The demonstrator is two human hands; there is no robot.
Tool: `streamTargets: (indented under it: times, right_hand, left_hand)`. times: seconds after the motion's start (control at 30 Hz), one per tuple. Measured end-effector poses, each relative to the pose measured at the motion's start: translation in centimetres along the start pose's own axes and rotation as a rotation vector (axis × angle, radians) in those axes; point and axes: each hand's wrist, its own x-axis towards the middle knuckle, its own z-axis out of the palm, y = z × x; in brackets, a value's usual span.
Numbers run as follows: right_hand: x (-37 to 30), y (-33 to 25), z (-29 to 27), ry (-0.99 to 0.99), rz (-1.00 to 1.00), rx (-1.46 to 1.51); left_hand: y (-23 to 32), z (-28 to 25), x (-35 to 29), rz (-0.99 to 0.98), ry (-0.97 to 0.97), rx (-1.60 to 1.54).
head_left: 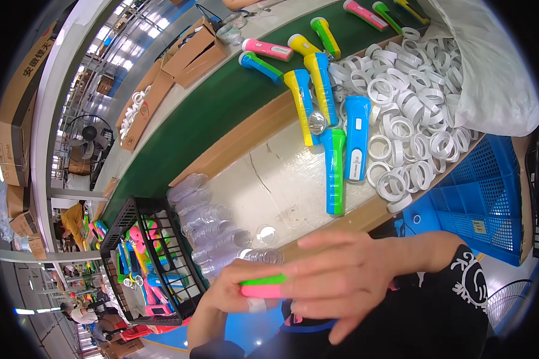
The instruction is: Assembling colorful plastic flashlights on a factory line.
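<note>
My left hand is closed around a pink and green flashlight at the front edge of the work surface. A small white band shows by its fingers; I cannot tell what it is. Across the flashlight's right end lies my right hand, blurred, its fingers stretched and spread, hiding that end. Just beyond my hands stand stacks of clear plastic lens discs. Farther right lie several flashlights, among them a blue one and a blue and green one, beside a heap of white plastic rings.
A black crate of colourful flashlights stands at left. Along the green back strip lie more flashlights, such as a pink one. Cardboard boxes sit behind. On the right are a white plastic bag and a blue basket.
</note>
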Motion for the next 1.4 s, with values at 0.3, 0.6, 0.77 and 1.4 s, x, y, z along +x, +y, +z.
streamTargets:
  times: [0.3, 0.6, 0.77, 1.4]
  right_hand:
    - [-0.7, 3.6, 1.1, 0.408, 0.920, 1.075]
    - [-1.4, 8.2, 0.6, 0.413, 1.065, 0.994]
    - [-0.6, 3.5, -0.5, 0.223, 0.503, 0.343]
    - [-1.6, 5.1, 2.4, 0.619, 0.565, 1.295]
  left_hand:
    - [-2.8, 1.2, 2.4, 0.240, 0.263, 1.250]
    - [-2.9, 2.0, 5.9, 0.264, 0.272, 1.392]
    - [-2.3, 1.8, 2.7, -0.130, 0.381, 0.263]
    - [-7.4, 7.7, 4.2, -0.255, 0.300, -0.906]
